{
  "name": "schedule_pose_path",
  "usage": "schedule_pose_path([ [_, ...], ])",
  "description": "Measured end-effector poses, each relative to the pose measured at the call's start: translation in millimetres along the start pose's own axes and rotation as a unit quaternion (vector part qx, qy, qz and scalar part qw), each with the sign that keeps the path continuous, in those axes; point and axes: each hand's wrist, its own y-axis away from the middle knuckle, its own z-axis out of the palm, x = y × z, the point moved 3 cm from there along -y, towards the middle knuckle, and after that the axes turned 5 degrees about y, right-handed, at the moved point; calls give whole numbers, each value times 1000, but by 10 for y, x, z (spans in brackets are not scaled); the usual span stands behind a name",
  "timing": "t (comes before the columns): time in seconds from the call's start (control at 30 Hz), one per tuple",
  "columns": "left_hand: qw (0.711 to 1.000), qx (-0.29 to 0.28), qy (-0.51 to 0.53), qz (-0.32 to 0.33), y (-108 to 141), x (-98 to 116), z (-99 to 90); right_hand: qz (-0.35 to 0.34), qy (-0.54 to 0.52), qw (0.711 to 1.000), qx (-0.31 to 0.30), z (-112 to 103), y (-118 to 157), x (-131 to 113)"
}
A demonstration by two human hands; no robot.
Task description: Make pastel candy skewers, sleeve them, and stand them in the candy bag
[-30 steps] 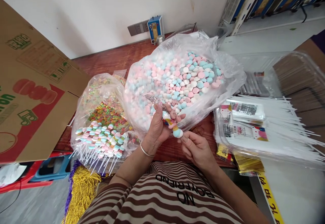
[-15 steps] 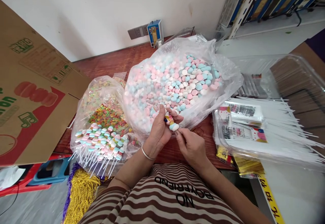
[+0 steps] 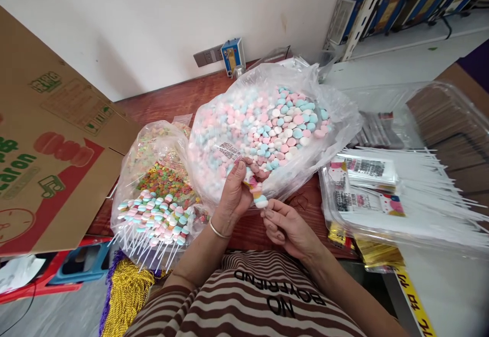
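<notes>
My left hand is closed around a small clear printed bag, whose printed end sticks out past the fingers toward the big bag. From the bag's near end pokes a candy skewer, with pastel blue, white and yellow pieces showing. My right hand pinches the skewer's lower end between thumb and forefinger, the other fingers curled; the stick itself is mostly hidden. Just beyond both hands lies a large clear bag of pink, blue and white candies.
Left, several finished candy skewers rest on a bag of colourful ring candies. A cardboard box stands farther left. Right, a clear plastic tray holds white sticks and printed bags. A blue box stands by the wall.
The printed end of the small bag now shows more clearly above my left hand. My right hand has shifted slightly down and right, its fingers spread a little more. The view has tilted slightly.
</notes>
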Motion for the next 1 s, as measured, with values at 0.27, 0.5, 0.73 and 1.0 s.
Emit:
schedule_pose_path([
  [0.27,983,175,59,-11,-17,-118,107,-453,635,567,266,14,123,-183],
  [0.5,986,145,68,-36,23,-143,152,-154,248,947,132,-128,26,-88],
  [0.73,997,64,33,-31,66,-160,116,-11,19,999,-35,-28,46,-25],
  [1.0,994,111,-7,3,35,-174,62,-300,591,713,230,-107,68,-214],
])
